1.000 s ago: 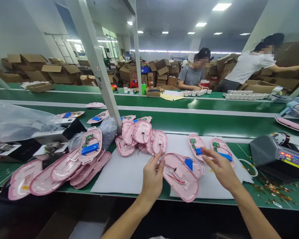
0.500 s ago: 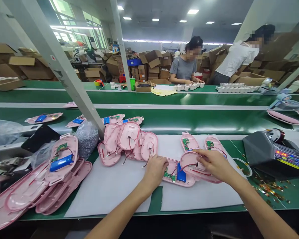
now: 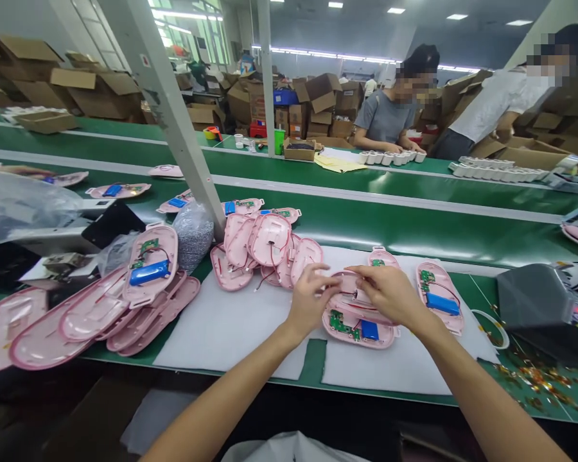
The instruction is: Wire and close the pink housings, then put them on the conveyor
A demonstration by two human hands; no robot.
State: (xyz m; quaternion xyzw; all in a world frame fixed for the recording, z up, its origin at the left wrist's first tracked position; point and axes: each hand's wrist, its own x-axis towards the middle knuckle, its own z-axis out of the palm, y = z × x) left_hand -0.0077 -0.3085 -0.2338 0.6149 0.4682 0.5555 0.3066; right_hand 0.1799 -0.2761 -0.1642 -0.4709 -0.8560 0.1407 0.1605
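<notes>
Both my hands are at a small pink plastic cover (image 3: 347, 283) with a thin wire on its inner face. My right hand (image 3: 392, 294) pinches its upper right edge. At its left edge, my left hand (image 3: 311, 301) has thumb and fingers closed on the rim. Just below the cover lies a pink shell (image 3: 383, 344), partly hidden by it, with a green circuit board (image 3: 341, 325) and a blue battery (image 3: 369, 330). To the right rests another pink shell (image 3: 424, 266) with a blue battery and wires. A third shell (image 3: 384, 255) shows behind my right hand.
Left of my hands are piled pink covers (image 3: 270, 239) and a stack of pink shells (image 3: 91, 305). White foam sheets (image 3: 231, 327) lie on the green bench. A grey machine (image 3: 530, 301) and small coppery pieces (image 3: 539, 382) are at right. A metal post (image 3: 173, 109) rises at left. Co-workers stand opposite.
The cover has moved left over the shell in my right hand. My left hand has gone from the shell's left end to the cover's left edge. The camera view has shifted.
</notes>
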